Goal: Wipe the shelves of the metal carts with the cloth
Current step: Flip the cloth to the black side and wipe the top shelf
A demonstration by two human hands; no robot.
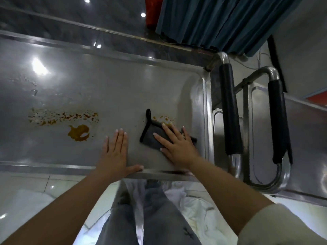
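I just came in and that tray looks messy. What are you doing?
A person is wiping the top shelf of a metal cart. The right hand presses a dark cloth flat near the shelf's right end, by some small orange specks. The left hand rests flat on the shelf beside it. An orange puddle and a crusty streak remain further left.

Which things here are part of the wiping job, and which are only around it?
Part of the job:
- cloth, under the flat right hand
- cart shelf, left hand resting on it
- orange stains
- second cart

Only around:
- blue curtain
- white fabric on the floor
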